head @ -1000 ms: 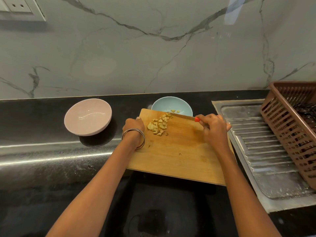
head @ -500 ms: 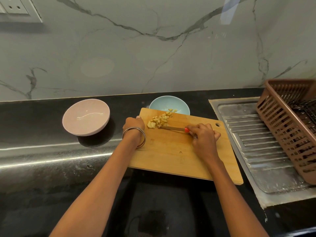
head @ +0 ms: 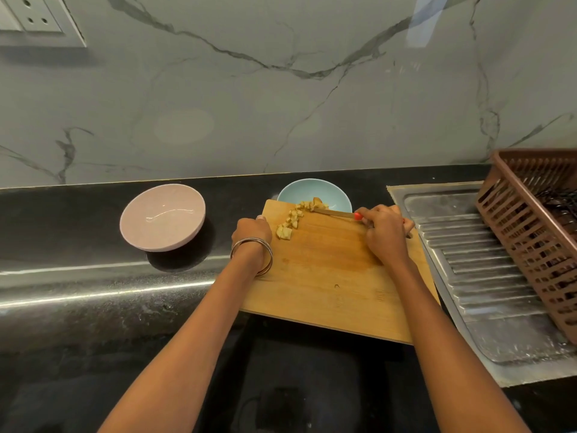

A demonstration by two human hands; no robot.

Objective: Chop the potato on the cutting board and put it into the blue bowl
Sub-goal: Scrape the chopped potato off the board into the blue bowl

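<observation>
Scraping step: my right hand [head: 385,235] grips the knife [head: 332,212], my left hand [head: 252,228] grips the cutting board [head: 327,276] edge. I keep the blade flat, sweeping the chopped potato [head: 292,221] at the far edge into the blue bowl [head: 315,192].

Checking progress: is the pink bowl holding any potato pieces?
No, the round pink bowl shows only a bare inside; the chopped potato pieces lie on the wooden cutting board.

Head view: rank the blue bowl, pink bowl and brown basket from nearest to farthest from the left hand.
From the left hand:
1. Blue bowl, just beyond the board's far edge, to its right.
2. Pink bowl, on the counter to its left.
3. Brown basket, far right over the drainboard.
</observation>
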